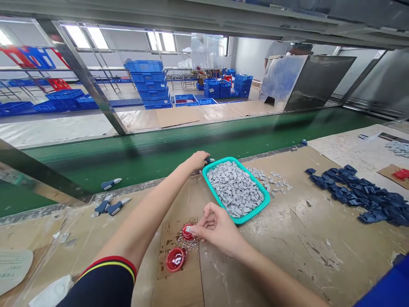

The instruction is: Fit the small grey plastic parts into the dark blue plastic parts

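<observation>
My left hand (pixel 198 160) is stretched out to the near edge of the green belt, its fingers bent round a small dark blue plastic part (pixel 210 160) with a pale tip; they partly hide it. My right hand (pixel 219 226) is closed in a pinch on a small light grey plastic piece (pixel 188 229), just over a small red cap (pixel 188 233). Nearer to me, a red dish (pixel 175 259) holds shiny liquid. Both stand on a stained cardboard strip (pixel 179 285). Beyond my right hand lies a turquoise tray (pixel 238 221) full of light grey plastic pieces (pixel 234 187).
Loose grey pieces (pixel 277 183) lie right of the tray, and a heap of dark blue parts (pixel 361 194) farther right. Several blue parts with grey tips (pixel 111 206) lie at left. The green belt (pixel 166 147) crosses ahead; a metal post (pixel 86 81) rises at left.
</observation>
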A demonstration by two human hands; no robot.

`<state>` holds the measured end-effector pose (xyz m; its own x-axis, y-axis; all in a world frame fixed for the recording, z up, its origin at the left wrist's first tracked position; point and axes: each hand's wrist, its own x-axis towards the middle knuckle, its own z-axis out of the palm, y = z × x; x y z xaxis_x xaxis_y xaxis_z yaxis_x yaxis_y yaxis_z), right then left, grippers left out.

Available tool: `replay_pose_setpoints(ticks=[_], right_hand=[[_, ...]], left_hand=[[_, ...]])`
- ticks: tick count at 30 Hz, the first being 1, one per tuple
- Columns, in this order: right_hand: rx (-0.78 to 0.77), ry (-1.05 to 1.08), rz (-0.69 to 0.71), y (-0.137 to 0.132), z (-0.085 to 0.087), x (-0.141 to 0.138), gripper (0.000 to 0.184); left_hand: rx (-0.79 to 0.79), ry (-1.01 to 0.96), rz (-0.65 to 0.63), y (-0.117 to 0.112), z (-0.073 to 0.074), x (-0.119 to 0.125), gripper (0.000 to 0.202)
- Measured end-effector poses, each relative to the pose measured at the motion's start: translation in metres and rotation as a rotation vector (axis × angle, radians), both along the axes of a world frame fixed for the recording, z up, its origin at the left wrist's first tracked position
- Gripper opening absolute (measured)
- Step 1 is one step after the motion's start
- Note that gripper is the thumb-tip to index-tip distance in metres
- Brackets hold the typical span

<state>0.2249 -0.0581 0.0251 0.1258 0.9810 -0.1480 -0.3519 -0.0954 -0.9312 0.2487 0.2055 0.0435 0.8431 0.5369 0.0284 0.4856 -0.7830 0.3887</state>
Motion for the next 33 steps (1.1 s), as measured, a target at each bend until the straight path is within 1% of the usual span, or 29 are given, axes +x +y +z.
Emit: replay_pose_setpoints(ticks=[2,3,5,7,8,9,11,12,14,15,17,19,24,28,31,33], right_hand=[[0.034,0.001,-0.015,-0.005,0.008,0.005,0.048],[0.052,-0.006,-0.033,-0.008,0.012,0.008,0.046],[0.080,-0.035,-0.081,-0.015,0.022,0.015,0.043],[0.102,-0.068,-0.131,-0.023,0.032,0.020,0.041],[0.119,-0.083,-0.151,-0.027,0.037,0.022,0.040],[0.141,-0.094,-0.166,-0.031,0.041,0.023,0.039],[0.188,-0.104,-0.164,-0.038,0.048,0.022,0.038],[0.206,-0.108,-0.148,-0.041,0.050,0.019,0.038],[0.231,-0.121,-0.099,-0.046,0.052,0.013,0.038],[0.238,-0.131,-0.069,-0.048,0.052,0.009,0.038],[0.250,-0.147,-0.021,-0.050,0.051,0.002,0.037],[0.263,-0.149,0.013,-0.051,0.051,-0.002,0.036],[0.276,-0.151,0.046,-0.053,0.052,-0.004,0.037],[0.232,-0.131,0.080,-0.053,0.052,-0.003,0.038],[0.173,-0.114,0.132,-0.051,0.051,0.000,0.040],[0.125,-0.109,0.188,-0.049,0.049,0.002,0.039]], left_hand=[[-0.044,-0.090,0.073,-0.011,0.007,-0.025,0.039],[-0.064,-0.142,0.105,-0.020,0.011,-0.042,0.040],[-0.109,-0.256,0.154,-0.046,0.019,-0.084,0.043],[-0.175,-0.371,0.195,-0.082,0.025,-0.128,0.047],[-0.340,-0.554,0.243,-0.102,0.027,-0.149,0.046],[-0.465,-0.692,0.293,-0.123,0.029,-0.167,0.043],[-0.588,-0.871,0.431,-0.164,0.030,-0.192,0.036],[-0.611,-0.921,0.501,-0.182,0.031,-0.199,0.033],[-0.623,-0.976,0.618,-0.214,0.033,-0.206,0.029],[-0.627,-0.990,0.656,-0.226,0.034,-0.206,0.029],[-0.624,-1.014,0.701,-0.245,0.036,-0.203,0.029],[-0.619,-1.033,0.720,-0.257,0.039,-0.200,0.028],[-0.631,-1.065,0.707,-0.269,0.046,-0.194,0.028],[-0.621,-1.049,0.702,-0.272,0.049,-0.190,0.025],[-0.600,-1.043,0.687,-0.274,0.048,-0.188,0.024],[-0.614,-1.019,0.663,-0.275,0.046,-0.187,0.023]])
